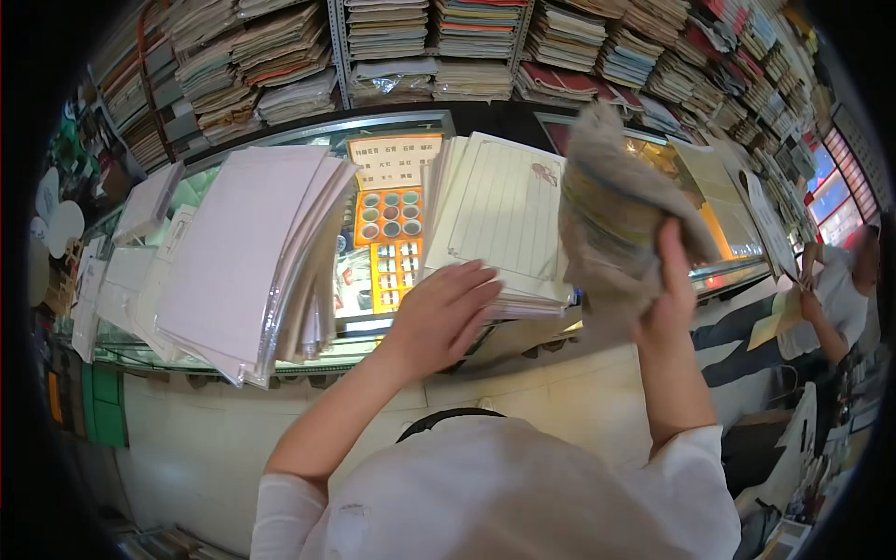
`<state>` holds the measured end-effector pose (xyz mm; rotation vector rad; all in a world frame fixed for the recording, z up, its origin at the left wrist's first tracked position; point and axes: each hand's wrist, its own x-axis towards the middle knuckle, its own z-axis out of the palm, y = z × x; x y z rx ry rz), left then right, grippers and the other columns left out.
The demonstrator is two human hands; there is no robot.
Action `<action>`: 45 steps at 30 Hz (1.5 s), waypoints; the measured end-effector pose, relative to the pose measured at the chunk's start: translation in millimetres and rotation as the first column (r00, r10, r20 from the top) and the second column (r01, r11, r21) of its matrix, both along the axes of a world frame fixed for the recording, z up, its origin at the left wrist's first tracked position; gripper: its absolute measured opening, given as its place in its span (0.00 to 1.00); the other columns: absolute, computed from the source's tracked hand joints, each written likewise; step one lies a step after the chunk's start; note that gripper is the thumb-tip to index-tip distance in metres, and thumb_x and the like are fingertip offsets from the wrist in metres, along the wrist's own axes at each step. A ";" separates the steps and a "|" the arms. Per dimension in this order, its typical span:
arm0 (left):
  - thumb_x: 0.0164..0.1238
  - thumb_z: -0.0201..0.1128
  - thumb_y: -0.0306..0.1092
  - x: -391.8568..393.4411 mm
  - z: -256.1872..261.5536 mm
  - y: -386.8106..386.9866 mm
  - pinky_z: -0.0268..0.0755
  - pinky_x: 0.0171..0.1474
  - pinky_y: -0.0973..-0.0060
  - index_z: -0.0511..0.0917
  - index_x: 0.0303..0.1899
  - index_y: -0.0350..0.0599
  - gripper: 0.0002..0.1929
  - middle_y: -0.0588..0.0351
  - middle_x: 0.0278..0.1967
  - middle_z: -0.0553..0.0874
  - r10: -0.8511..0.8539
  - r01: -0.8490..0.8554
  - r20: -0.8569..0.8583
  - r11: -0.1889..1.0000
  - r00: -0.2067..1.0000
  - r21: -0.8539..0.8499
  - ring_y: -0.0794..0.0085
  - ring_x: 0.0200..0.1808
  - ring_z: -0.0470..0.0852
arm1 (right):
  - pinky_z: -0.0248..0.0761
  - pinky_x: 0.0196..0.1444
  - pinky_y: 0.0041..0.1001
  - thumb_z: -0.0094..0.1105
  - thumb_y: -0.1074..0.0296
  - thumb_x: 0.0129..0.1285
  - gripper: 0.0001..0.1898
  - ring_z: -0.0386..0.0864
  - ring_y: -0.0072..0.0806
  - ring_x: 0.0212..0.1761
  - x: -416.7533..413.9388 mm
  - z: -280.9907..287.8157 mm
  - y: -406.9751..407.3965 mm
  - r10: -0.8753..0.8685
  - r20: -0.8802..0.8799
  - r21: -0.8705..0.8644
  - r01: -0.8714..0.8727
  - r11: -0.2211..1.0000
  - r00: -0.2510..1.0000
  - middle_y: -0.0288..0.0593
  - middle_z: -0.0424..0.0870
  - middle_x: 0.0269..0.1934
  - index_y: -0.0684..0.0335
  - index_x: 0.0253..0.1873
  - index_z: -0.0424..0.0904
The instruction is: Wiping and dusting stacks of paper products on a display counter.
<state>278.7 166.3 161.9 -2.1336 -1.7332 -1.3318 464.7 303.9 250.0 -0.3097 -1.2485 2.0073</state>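
Note:
My right hand is raised at the right, its thumb over a bunched beige cloth with darker and yellowish stripes; the cloth is blurred. My left hand rests at the near left corner of a stack of lined letter paper, its fingers spread slightly over the edge. The top sheet is cream with vertical lines and a small printed picture. Left of that stack, a pile of large white paper sheets, some in clear plastic sleeves, lies fanned out. Between the two stacks lies an orange set of round paint pots with a lettered lid.
These things lie on a glass display counter. White boxes stand at its left end. Shelves beyond hold piles of folded paper. At the right, a person in a white top stands holding sheets. A green box is below left.

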 end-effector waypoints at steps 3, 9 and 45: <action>0.66 0.58 0.38 2.7 -20.6 57.2 0.62 0.67 0.59 0.76 0.54 0.42 0.18 0.48 0.59 0.77 0.083 -0.114 -0.248 0.987 0.965 -0.113 0.56 0.65 0.70 | 0.58 0.69 0.40 0.51 0.63 0.66 0.26 0.69 0.40 0.65 -33.6 -9.8 30.5 0.044 0.578 0.464 -0.372 0.804 0.815 0.48 0.68 0.66 0.54 0.69 0.63; 0.67 0.58 0.43 8.8 -66.0 71.0 0.68 0.58 0.60 0.77 0.52 0.44 0.17 0.45 0.50 0.80 0.266 -0.328 -0.299 0.927 0.917 -0.182 0.50 0.53 0.76 | 0.44 0.75 0.41 0.57 0.59 0.52 0.36 0.57 0.45 0.73 -146.3 -82.0 53.9 -0.118 0.662 0.741 -0.670 -0.039 0.740 0.50 0.61 0.71 0.50 0.70 0.64; 0.76 0.21 0.60 -99.9 -33.1 174.9 0.31 0.76 0.59 0.51 0.74 0.49 0.35 0.54 0.75 0.53 0.195 -0.064 0.155 0.795 0.969 -0.603 0.59 0.77 0.45 | 0.38 0.77 0.48 0.66 0.68 0.38 0.39 0.47 0.38 0.78 -34.2 -77.3 57.7 0.034 0.581 0.777 -0.541 -0.322 0.813 0.36 0.57 0.74 0.52 0.64 0.73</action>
